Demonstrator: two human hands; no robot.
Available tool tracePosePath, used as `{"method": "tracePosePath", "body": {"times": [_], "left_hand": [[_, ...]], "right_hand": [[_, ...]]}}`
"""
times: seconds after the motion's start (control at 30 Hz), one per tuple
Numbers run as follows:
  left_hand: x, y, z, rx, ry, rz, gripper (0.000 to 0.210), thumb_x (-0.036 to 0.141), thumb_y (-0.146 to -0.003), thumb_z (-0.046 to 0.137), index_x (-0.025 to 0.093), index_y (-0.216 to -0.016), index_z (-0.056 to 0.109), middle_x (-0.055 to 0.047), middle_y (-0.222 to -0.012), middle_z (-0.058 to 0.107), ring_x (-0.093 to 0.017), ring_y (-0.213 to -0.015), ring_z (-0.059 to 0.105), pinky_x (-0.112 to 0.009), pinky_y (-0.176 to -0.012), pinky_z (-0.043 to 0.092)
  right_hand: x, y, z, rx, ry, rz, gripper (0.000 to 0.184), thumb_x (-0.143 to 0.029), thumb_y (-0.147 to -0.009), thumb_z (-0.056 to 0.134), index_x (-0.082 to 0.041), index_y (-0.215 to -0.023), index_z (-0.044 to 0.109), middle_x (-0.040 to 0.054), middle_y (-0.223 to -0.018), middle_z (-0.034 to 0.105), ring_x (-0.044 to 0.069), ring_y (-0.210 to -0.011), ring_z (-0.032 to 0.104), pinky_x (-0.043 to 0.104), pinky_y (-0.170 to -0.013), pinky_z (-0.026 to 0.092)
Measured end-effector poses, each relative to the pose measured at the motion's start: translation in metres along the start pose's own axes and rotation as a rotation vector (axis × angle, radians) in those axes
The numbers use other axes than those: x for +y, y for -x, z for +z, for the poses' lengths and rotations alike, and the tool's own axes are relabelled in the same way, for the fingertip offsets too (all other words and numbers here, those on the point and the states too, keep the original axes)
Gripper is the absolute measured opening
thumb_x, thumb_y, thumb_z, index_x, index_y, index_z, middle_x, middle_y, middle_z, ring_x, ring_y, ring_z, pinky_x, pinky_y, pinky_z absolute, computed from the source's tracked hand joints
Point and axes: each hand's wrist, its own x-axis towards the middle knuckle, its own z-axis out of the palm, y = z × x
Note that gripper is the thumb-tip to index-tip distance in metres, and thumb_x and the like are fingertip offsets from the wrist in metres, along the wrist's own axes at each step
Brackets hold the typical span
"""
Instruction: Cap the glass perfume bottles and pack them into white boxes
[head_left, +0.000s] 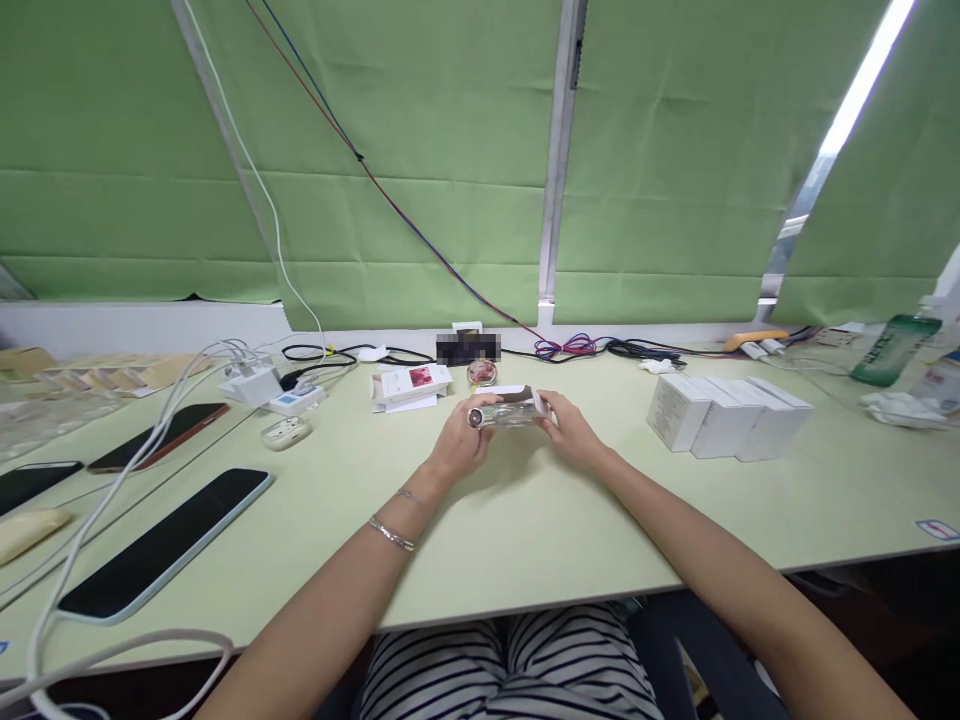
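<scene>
In front of me, above the table, my left hand (460, 440) is closed around the left end of a clear, shiny pack (514, 414), whose contents I cannot make out. A small round end (475, 418) shows by the left fingers. Just behind and above the pack is a small box (517, 392) with a dark inside and a white flap. My right hand (571, 432) pinches the right end of this box at the flap. Whether the pack sits partly inside the box I cannot tell.
Behind my hands lie a small white carton (411, 383) and a round reddish item (481, 373). Several white boxes (727, 415) stand in a row at right. A phone (169, 545), cables and a charger (251, 385) lie at left. A green bottle (896, 347) is far right.
</scene>
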Motion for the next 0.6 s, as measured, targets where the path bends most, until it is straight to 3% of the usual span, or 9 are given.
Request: {"method": "tracePosePath", "body": {"times": [0.2,0.3,0.43,0.6], "left_hand": [[-0.0011,0.0002,-0.0016,0.101,-0.128,-0.210,0.042,0.049,-0.088,0.025,0.015,-0.103,0.044,-0.013,-0.096,0.054,-0.027,-0.093,0.049,-0.044,-0.082,0.040],[-0.0019,-0.0005,-0.0044,0.079,-0.083,-0.304,0.041,0.050,-0.087,0.027,0.016,-0.105,0.043,-0.012,-0.096,0.053,-0.025,-0.091,0.050,-0.040,-0.080,0.041],[-0.0009,-0.0019,-0.0079,0.021,-0.034,-0.186,0.033,0.039,-0.087,0.035,0.018,-0.112,0.040,-0.011,-0.112,0.051,-0.023,-0.106,0.045,-0.037,-0.090,0.035],[0.0037,-0.0023,-0.0067,-0.073,-0.131,-0.143,0.029,0.033,-0.083,0.042,0.019,-0.109,0.045,-0.008,-0.108,0.055,-0.023,-0.106,0.045,-0.040,-0.095,0.028]], "right_hand": [[-0.0026,0.0014,-0.0013,-0.071,-0.016,-0.092,0.041,-0.010,-0.075,0.044,-0.020,-0.115,0.045,0.0093,-0.111,0.055,0.021,-0.102,0.050,0.042,-0.090,0.041],[-0.0029,0.0016,-0.0013,-0.066,0.002,-0.060,0.041,-0.011,-0.076,0.045,-0.019,-0.116,0.045,0.0102,-0.111,0.055,0.021,-0.101,0.051,0.042,-0.089,0.041],[-0.0008,0.0013,-0.0024,-0.056,-0.020,0.013,0.039,-0.016,-0.077,0.046,-0.017,-0.117,0.044,0.0108,-0.112,0.055,0.021,-0.099,0.052,0.041,-0.088,0.042],[-0.0032,0.0025,-0.0051,-0.077,-0.001,-0.017,0.036,-0.014,-0.077,0.048,-0.017,-0.113,0.046,0.0103,-0.108,0.056,0.021,-0.098,0.052,0.040,-0.087,0.043]]}}
